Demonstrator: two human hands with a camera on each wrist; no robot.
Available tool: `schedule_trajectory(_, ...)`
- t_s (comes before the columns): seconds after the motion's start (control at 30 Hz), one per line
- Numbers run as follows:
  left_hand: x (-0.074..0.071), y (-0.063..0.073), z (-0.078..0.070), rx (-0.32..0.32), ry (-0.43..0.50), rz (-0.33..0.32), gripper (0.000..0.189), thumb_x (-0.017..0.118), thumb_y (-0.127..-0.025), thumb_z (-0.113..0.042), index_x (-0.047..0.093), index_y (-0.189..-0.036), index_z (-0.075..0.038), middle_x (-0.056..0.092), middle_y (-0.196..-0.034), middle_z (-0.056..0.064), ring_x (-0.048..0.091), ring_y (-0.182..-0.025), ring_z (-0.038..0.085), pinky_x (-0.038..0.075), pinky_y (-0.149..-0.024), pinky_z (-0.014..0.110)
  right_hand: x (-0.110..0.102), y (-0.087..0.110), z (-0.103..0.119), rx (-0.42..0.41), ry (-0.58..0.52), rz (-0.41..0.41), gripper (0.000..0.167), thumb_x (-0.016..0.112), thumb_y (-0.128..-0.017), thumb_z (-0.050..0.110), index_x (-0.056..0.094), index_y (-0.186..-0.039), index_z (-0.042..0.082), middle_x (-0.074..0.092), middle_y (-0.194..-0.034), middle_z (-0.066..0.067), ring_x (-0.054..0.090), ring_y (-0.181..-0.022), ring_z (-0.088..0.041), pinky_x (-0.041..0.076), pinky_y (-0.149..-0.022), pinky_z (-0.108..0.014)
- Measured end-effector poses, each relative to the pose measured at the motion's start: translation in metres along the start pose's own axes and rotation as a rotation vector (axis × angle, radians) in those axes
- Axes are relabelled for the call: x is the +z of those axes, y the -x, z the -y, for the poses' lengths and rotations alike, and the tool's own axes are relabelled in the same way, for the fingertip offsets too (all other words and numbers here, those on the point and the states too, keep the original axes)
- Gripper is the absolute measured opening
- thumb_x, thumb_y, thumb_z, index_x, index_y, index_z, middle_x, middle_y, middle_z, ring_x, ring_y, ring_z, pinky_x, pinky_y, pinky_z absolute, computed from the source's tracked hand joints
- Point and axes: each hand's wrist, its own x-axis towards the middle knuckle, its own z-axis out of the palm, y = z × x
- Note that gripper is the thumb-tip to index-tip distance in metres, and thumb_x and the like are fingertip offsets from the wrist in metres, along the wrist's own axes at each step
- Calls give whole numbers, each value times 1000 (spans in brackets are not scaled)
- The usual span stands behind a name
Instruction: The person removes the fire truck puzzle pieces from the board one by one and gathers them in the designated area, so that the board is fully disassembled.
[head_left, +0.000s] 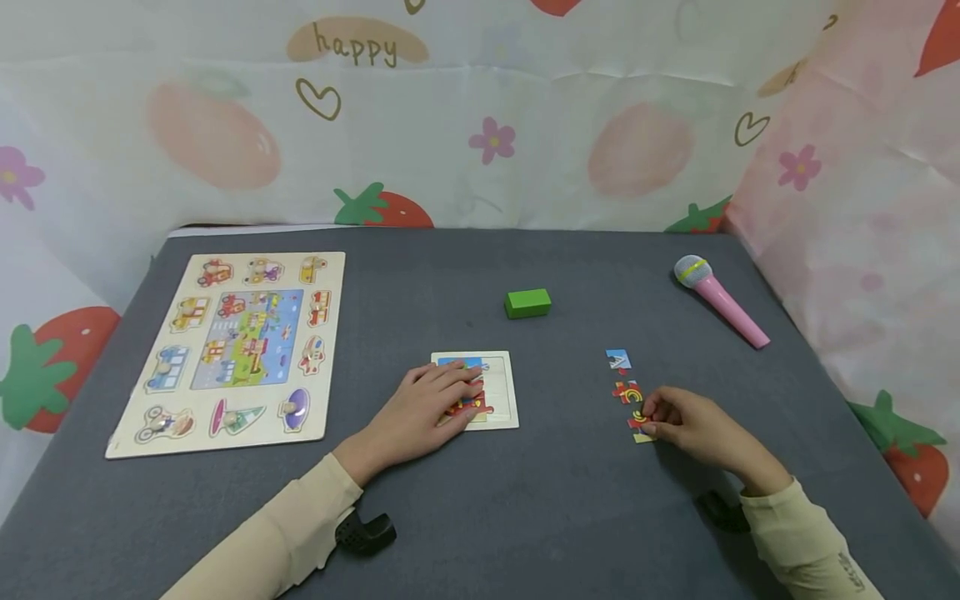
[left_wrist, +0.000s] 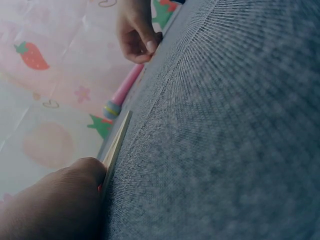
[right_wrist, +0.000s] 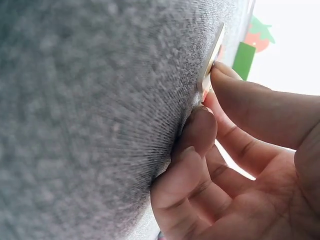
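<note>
My left hand (head_left: 438, 404) lies flat, fingers spread, over a small framed jigsaw puzzle (head_left: 512, 390), covering much of its picture. Blue and red pieces show between the fingers. In the left wrist view the thumb side of that hand (left_wrist: 60, 200) rests at the puzzle's edge (left_wrist: 119, 140). To the right, my right hand (head_left: 693, 429) pinches a small jigsaw piece (head_left: 642, 437) between thumb and index finger on the cloth. Above it lie a red piece (head_left: 627, 392) and a blue piece with a letter (head_left: 618, 359). The right wrist view shows the thumb at a thin piece's edge (right_wrist: 214, 55).
A green block (head_left: 528, 303) sits behind the framed puzzle. At the back right lies a pink toy microphone (head_left: 723, 302). A large wooden vehicle peg board (head_left: 333, 333) occupies the left side of the grey cloth-covered table (head_left: 525, 517). Patterned curtains hang behind and at the sides.
</note>
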Motion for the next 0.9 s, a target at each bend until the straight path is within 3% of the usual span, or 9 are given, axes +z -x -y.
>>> schedule_trajectory(0.23,-1,-2,1,10,-8,-11,32,56,-96,-35,65,-123,-20,53,-139,-2,40,-137,20,30,-106,49,-4,-3,9,-48,58,-28,9,67,-90,14,60,-94,8,58,-77,2,51,-63,-7,43,-57,-25)
schedule_trajectory(0.4,1,2,0,-67,9,13,30,56,-95,-39,67,-118,-24,41,-148,9,28,-142,29,29,-107,53,-3,-14,36,-88,67,-66,6,65,-92,17,62,-92,12,61,-78,1,53,-62,-9,44,-57,-26)
schedule_trajectory(0.5,3,4,1,-104,13,18,30,57,-94,-41,67,-118,-26,37,-150,14,26,-143,32,27,-107,55,3,-30,56,-115,54,-44,7,63,-93,19,62,-92,12,61,-77,0,54,-61,-12,45,-57,-28)
schedule_trajectory(0.63,4,4,3,-99,-5,20,32,56,-94,-43,66,-121,-28,39,-149,13,29,-141,31,27,-107,53,17,-58,79,-159,61,-33,8,63,-93,20,62,-89,13,59,-74,2,51,-60,-11,44,-57,-29)
schedule_trajectory(0.9,2,1,2,-50,-174,1,41,52,-95,-48,61,-128,-27,44,-146,12,37,-137,28,34,-105,49,41,-110,119,-210,140,-1,8,65,-92,18,63,-89,11,60,-78,1,50,-64,-12,43,-60,-28)
